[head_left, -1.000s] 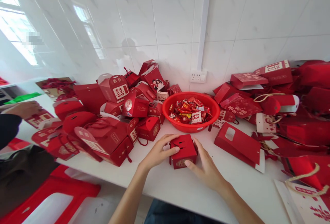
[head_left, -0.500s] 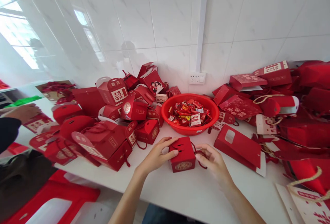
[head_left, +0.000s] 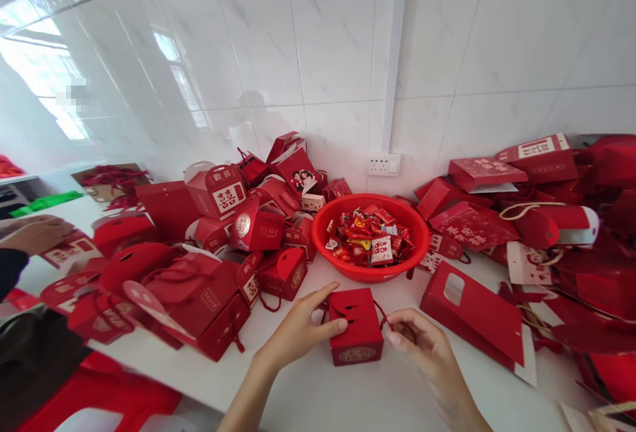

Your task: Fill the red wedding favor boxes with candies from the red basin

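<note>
Working with hands apart, both on the near side of the red bowl point(head_left: 368, 274). Clasping a small red box point(head_left: 360, 336) with the left hand point(head_left: 301, 326), laying the thumb across its slotted top and curling the fingers behind its left side, partly hidden. Pinching a dark red cord point(head_left: 381, 313) with the right hand point(head_left: 422, 342), bunching the fingertips just off the box's right side. Resting the box upright on the white table point(head_left: 308, 395), directly in front of the bowl and apart from it. Seeing wrapped sweets point(head_left: 362, 236) filling the bowl, and a heap of red boxes point(head_left: 191, 289) leaning together left of it. Finding a red bag point(head_left: 489, 316) with a cut-out window lying to the bowl's near right, and a pile of bags and boxes point(head_left: 591, 273) farther right of it. Noticing a wall socket point(head_left: 383, 164) behind the bowl, a co-worker's hand point(head_left: 40, 233) by a printed red bag point(head_left: 72, 250) far left of it, and a red stool point(head_left: 106, 385) low to its near left.
</note>
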The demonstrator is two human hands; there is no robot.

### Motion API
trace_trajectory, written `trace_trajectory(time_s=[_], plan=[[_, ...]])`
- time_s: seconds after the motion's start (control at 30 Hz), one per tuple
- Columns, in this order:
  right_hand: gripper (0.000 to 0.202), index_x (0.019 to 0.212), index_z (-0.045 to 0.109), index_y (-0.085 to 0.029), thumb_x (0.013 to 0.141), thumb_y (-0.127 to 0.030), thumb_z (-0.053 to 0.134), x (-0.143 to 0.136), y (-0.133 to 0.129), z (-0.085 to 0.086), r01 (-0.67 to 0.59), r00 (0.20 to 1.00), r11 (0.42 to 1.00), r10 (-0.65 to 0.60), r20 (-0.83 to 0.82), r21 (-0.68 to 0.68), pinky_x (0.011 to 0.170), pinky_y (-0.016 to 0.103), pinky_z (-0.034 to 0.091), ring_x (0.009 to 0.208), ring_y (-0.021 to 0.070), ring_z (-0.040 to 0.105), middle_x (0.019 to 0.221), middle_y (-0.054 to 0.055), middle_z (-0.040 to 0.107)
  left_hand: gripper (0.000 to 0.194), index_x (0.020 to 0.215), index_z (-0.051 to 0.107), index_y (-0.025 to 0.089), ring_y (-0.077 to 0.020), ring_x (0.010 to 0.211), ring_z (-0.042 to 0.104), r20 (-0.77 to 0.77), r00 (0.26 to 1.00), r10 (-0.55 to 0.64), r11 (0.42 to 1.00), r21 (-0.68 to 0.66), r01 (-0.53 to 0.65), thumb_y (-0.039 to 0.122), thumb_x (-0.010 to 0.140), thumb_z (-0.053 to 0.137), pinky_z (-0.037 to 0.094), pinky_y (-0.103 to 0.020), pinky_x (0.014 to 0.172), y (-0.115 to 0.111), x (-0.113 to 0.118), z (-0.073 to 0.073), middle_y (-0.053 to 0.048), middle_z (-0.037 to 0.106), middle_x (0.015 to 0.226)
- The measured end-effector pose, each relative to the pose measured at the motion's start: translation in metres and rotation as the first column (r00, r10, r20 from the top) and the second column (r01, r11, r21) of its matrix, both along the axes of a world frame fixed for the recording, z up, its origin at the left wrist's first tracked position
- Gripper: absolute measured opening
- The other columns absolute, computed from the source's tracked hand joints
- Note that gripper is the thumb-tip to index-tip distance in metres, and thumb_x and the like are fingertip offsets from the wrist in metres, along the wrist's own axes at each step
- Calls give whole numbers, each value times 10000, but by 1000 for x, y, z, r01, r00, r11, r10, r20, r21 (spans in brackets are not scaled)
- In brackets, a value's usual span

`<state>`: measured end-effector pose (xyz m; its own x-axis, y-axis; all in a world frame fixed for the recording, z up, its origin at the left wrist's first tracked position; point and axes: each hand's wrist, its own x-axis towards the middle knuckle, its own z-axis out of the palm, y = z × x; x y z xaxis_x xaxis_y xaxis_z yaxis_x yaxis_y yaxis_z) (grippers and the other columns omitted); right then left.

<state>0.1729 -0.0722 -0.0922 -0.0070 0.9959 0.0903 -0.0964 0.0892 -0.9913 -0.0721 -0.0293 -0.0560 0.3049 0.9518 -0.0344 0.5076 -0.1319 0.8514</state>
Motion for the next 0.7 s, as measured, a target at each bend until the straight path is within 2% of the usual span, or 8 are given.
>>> trace_trajectory(time_s=[0.1,0.2,0.3,0.4,0.53,0.63,0.7], plan=[[278,870,756,-232,860,-500,683,3,-3,-4,103,970,986,-128,205,132,768,323,554,837,245,682,859,68,738,830,1508,480,210,-280,1129,636,-98,995,12,1000,-27,-15,527,787,743,467,-391,1048,2,-1,5,-99,684,1291],[250,920,769,-247,894,-462,644,7,-4,-9,176,909,950,-257,329,258,764,282,584,879,242,718,922,67,767,865,1535,435,204,-254,975,639,-170,985,-5,997,-77,-8,560,799,715,488,-360,922,3,-1,9,-71,721,1106],[246,997,774,-252,896,-436,647,13,-2,-15,227,863,922,-340,374,313,767,242,603,893,224,747,983,60,788,844,1518,458,201,-216,850,592,-215,977,-4,996,-89,-15,576,802,701,465,-319,830,5,-1,11,-28,687,926],[293,1068,765,-242,880,-446,670,18,-1,-17,308,846,908,-398,355,285,749,228,611,800,201,753,948,59,790,821,1501,470,198,-176,769,533,-161,987,-18,995,-103,1,530,792,718,430,-277,739,7,-1,10,11,616,823],[269,1041,764,-232,887,-432,672,22,-1,-10,303,896,926,-358,264,225,737,241,618,736,197,746,816,54,766,844,1502,455,178,-134,666,464,-41,997,-64,986,-158,57,448,760,753,365,-241,617,12,2,12,50,518,733],[201,933,781,-235,878,-406,692,24,0,-6,252,934,937,-301,191,243,801,260,619,894,227,755,979,95,772,843,1507,448,187,-115,619,425,-10,996,-88,982,-167,85,386,749,758,336,-231,575,15,6,17,68,468,699],[181,875,788,-231,869,-394,708,25,1,-6,215,955,948,-255,150,236,838,281,618,1011,258,739,1110,124,754,832,1493,470,202,-111,630,423,-19,998,-63,990,-128,60,328,726,766,350,-227,581,15,8,21,65,473,720]])
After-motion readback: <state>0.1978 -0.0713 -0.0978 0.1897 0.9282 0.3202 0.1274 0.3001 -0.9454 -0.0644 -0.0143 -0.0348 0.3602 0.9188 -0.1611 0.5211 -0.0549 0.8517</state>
